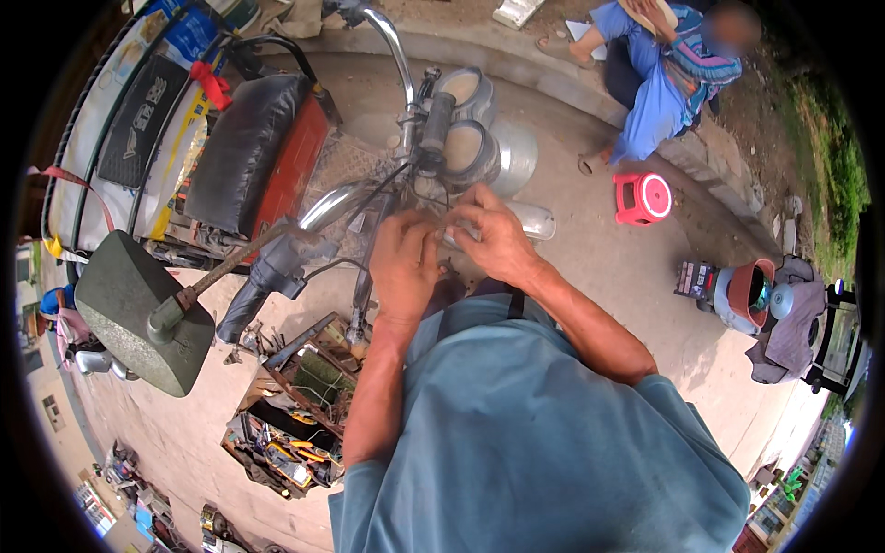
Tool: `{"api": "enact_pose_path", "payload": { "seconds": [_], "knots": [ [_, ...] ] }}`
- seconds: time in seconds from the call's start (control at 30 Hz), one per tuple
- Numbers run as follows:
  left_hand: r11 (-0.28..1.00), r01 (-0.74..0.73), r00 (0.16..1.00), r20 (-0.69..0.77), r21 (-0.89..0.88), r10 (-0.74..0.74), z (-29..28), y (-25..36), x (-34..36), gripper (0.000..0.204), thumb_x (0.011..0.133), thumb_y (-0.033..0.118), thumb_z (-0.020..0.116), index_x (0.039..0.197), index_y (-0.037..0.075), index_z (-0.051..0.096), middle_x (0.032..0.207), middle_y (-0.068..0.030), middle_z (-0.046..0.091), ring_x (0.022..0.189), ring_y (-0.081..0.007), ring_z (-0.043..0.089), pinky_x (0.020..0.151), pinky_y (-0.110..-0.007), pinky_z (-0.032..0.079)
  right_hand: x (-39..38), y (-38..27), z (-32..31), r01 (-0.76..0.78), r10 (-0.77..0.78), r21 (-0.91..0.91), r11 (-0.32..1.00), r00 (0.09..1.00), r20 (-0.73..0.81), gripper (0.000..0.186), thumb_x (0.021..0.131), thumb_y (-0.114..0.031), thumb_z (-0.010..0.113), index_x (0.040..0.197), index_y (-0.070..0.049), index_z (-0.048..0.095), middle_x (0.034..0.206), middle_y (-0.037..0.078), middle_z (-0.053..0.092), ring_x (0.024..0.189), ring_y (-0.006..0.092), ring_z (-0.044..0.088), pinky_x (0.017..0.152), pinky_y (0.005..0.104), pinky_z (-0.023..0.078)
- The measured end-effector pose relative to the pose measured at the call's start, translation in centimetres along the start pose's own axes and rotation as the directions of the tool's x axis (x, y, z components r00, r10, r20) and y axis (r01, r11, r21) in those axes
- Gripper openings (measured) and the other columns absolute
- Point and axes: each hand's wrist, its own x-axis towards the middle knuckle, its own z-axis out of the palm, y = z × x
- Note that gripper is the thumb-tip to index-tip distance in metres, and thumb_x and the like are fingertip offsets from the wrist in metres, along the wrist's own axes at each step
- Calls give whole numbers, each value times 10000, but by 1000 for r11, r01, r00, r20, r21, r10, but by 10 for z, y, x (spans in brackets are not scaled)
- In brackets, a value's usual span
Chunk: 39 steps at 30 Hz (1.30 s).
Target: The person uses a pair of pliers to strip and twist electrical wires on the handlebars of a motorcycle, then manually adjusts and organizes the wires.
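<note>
Just behind the handlebar of a motor tricycle, my left hand (406, 256) and my right hand (490, 236) meet fingertip to fingertip. Both have their fingers bent into a pinch. Whatever lies between the fingertips is too small and covered to make out. A thin black cable (376, 189) runs by my left hand from the chrome handlebar (336, 205). Beyond my fingers are a pair of round headlights (466, 147) and a dark cylindrical grip (437, 122). The other black grip (247, 309) points back toward me on the left.
A large mirror (143, 313) juts out at left, near the black seat (247, 152). Below it sits an open toolbox (241, 442) full of hand tools. At right stand a red stool (643, 198) and a pile of containers (737, 295). Someone (645, 78) sits on the kerb.
</note>
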Motion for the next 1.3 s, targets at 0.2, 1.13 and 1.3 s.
{"api": "enact_pose_path", "payload": {
  "seconds": [0.2, 1.13, 1.3],
  "knots": [
    [999, 43, 999, -8, -18, -43, 0, -2, -3, 139, 822, -40, 732, 955, -5, 717, 1034, -118, 646, 914, -289, 659, 778, -381, 535, 4, -3, 1, 14, -13, 4, 1000, 1000, -17, 129, 861, -81, 700, 984, -42, 708, 1034, 138, 578, 952, 369, 621, 811, 451, 508],
    [997, 30, 1000, 12, -73, -29, 4, -6, -6, 106, 836, -17, 744, 924, 13, 696, 1008, -115, 691, 907, -303, 682, 794, -385, 546, 8, 15, 10, -84, 78, 83, 993, 995, 68, 126, 841, -126, 719, 937, -45, 705, 972, 151, 596, 958, 364, 638, 833, 460, 504],
    [998, -12, 1000, 3, -60, 12, 4, -6, -2, 112, 831, -20, 743, 920, 8, 680, 1000, -119, 681, 895, -310, 677, 785, -388, 545, 9, 18, 12, -65, 61, 62, 996, 996, 62, 126, 836, -125, 724, 927, -41, 702, 961, 147, 602, 949, 360, 642, 829, 456, 506]
  ]
}}
